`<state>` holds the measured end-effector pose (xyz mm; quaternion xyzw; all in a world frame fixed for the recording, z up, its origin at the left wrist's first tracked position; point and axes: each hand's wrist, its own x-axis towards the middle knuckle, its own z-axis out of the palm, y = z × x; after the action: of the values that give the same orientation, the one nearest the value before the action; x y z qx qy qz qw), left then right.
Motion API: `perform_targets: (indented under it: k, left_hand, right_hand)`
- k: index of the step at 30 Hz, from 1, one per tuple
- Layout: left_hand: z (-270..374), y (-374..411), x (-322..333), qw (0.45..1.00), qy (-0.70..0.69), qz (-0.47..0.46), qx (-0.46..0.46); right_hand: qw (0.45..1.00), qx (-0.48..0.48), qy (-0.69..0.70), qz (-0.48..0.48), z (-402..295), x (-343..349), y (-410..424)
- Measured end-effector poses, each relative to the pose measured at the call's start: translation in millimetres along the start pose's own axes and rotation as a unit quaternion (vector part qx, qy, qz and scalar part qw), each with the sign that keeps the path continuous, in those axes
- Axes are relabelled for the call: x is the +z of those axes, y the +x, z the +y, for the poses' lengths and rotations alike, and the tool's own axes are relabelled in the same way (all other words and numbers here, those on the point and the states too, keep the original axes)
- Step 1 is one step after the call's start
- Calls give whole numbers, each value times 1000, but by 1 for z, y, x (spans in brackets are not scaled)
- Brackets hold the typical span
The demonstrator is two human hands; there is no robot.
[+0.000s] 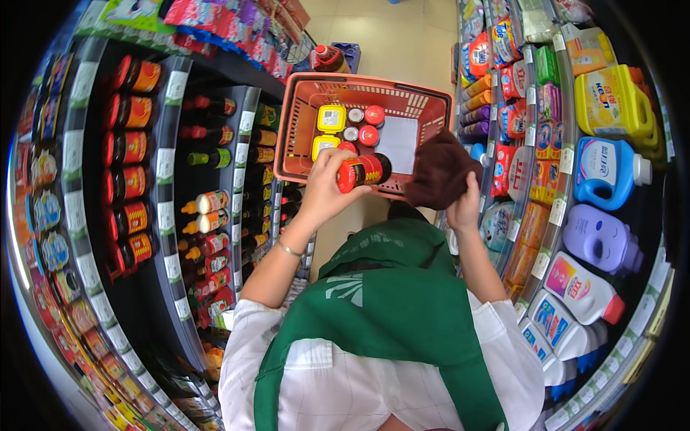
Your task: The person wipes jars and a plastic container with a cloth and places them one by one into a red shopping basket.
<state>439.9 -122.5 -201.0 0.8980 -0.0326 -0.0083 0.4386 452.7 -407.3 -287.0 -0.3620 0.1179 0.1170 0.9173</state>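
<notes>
My left hand [334,180] grips a dark glass jar [369,170] with a red lid and a red and yellow label, tilted on its side. In my right hand [464,207] is a dark brown cloth [443,169], bunched up and hanging over the basket's near right corner. Beyond both hands is a salmon-pink plastic shopping basket [302,89]. Inside it stand yellow-lidded containers [331,118], red-lidded jars [374,115] and small jars with pale lids [356,115]. A white sheet [399,141] lies in the basket beside them.
Left shelves hold a column of red-lidded jars [129,148] and sauce bottles [213,202]. Detergent jugs [604,172] and soap packs [544,180] line the right shelves. On the aisle floor [383,32], a red-capped bottle [330,58] stands beyond the basket near a purple crate [350,53].
</notes>
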Motion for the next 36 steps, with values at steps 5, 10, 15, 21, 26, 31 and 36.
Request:
perform_targets:
  k: [5,10,15,21,26,31,36]
  left_hand:
    - [-81,35,78,990,118,-79,15]
    - [-138,46,135,975,182,-127,14]
    - [-166,46,180,945,290,-146,-52]
    - [-197,51,203,905,385,-153,-91]
    - [-208,57,205,886,437,-152,-45]
    - [-218,59,212,872,455,-173,-45]
    - [-218,56,206,871,443,-205,-57]
  right_hand:
    - [994,-28,2,103,-31,-20,-19]
    - [992,-33,19,121,-31,-34,-27]
    - [996,-4,-6,86,-26,-37,-27]
    - [992,31,-30,118,-13,-38,-21]
    - [991,37,-29,124,-8,-33,-15]
    - [991,51,-49,110,-6,-29,-11]
    - [991,58,-37,112,-5,-13,-7]
